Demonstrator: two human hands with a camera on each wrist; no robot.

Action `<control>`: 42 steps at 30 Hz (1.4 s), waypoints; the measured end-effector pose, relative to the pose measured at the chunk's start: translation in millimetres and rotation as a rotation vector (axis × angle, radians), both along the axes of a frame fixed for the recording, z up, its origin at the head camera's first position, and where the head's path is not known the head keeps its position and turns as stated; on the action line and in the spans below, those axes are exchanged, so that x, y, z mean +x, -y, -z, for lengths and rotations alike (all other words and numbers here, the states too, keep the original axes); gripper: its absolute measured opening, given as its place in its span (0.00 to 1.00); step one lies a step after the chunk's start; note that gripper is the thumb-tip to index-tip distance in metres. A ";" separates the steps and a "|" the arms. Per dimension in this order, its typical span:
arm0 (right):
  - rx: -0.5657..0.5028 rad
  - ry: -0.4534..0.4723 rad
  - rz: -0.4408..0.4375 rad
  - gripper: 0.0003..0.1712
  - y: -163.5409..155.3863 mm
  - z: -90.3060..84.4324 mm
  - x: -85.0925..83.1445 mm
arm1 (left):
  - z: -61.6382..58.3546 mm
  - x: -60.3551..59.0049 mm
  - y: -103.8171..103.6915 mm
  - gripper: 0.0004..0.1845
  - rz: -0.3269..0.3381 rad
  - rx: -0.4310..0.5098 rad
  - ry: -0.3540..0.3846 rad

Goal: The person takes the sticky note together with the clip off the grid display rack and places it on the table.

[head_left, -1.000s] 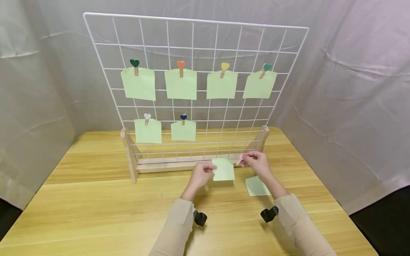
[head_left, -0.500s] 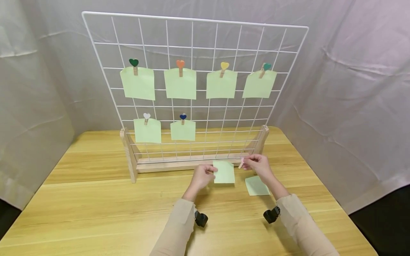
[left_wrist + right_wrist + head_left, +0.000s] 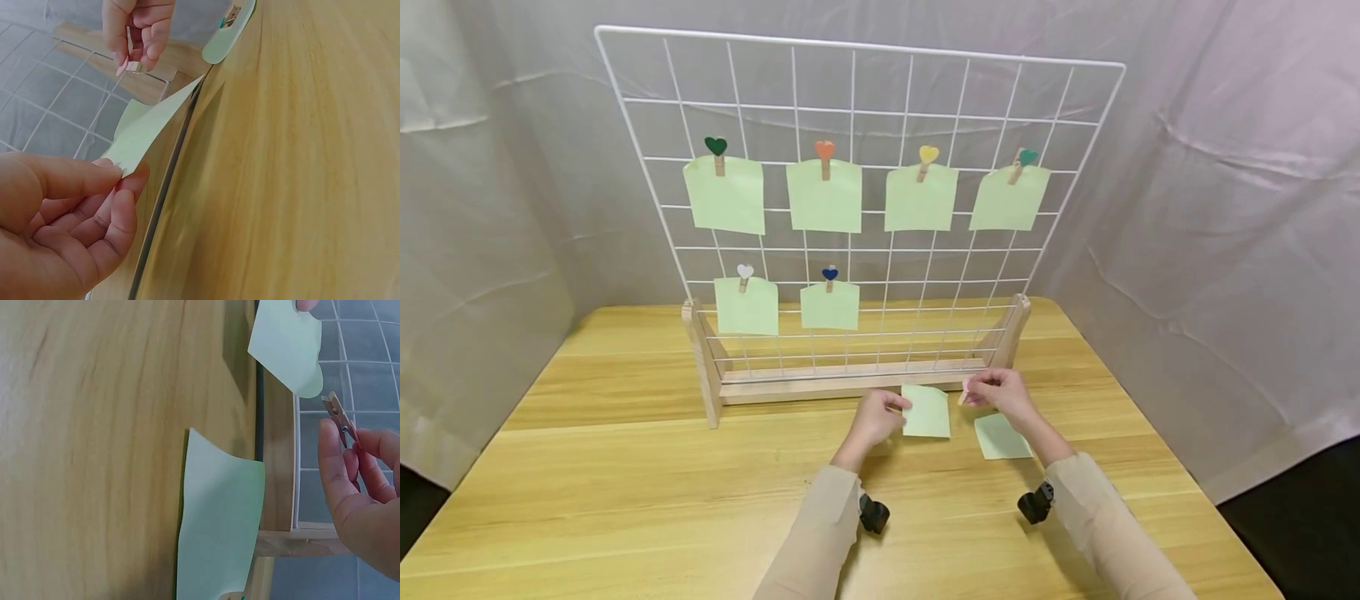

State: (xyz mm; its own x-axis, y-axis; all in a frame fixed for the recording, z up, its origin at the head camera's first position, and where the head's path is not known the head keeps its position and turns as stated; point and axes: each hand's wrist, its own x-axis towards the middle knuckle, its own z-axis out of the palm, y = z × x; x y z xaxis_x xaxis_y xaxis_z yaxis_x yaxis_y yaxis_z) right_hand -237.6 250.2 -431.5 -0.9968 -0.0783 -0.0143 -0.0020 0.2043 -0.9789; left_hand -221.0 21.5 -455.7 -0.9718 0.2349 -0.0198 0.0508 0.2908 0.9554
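Between thumb and fingers, my left hand pinches a pale green sticky note by its left edge, held up in front of the rack's base. My right hand pinches a small wooden clothespin with a pink heart by its handle end, its tip pointing towards the note, a small gap apart. A second green sticky note lies on the table below the right wrist. At that note's end the left wrist view shows another small clothespin with a bit of teal.
A white wire grid stands on a wooden base behind the hands. Green notes hang on it from heart clothespins: several in the upper row, two in the lower row at left. Grey cloth surrounds the wooden table.
The held note has come down slightly and a little to the right with my left hand. My right hand with the clothespin has also lowered a little. Hanging notes are unchanged.
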 end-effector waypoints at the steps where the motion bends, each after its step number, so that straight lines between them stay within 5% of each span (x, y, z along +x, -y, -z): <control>1: 0.004 0.004 -0.005 0.12 -0.5 0.8 -0.3 | 0.2 -0.2 -0.4 0.12 0.002 -0.001 0.003; 15: 0.141 0.006 -0.115 0.09 -3.9 10.5 -6.5 | 4.5 -3.0 -6.9 0.10 0.012 -0.026 -0.006; 27: 0.426 -0.043 -0.185 0.04 -5.9 9.1 -9.6 | 8.0 -5.6 -10.1 0.11 -0.001 -0.067 -0.008; 42: 0.473 0.039 -0.179 0.04 -8.6 14.5 -14.8 | 11.1 -6.6 -13.3 0.11 0.012 -0.118 -0.020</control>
State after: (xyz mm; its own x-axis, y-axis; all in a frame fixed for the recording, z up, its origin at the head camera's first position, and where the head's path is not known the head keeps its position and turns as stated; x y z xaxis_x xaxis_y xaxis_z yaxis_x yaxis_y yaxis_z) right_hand -252.4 258.9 -446.0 -0.9663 -0.2242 -0.1265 -0.0429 0.6248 -0.7796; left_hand -227.5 34.8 -466.8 -0.9694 0.2439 -0.0283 0.0741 0.4007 0.9132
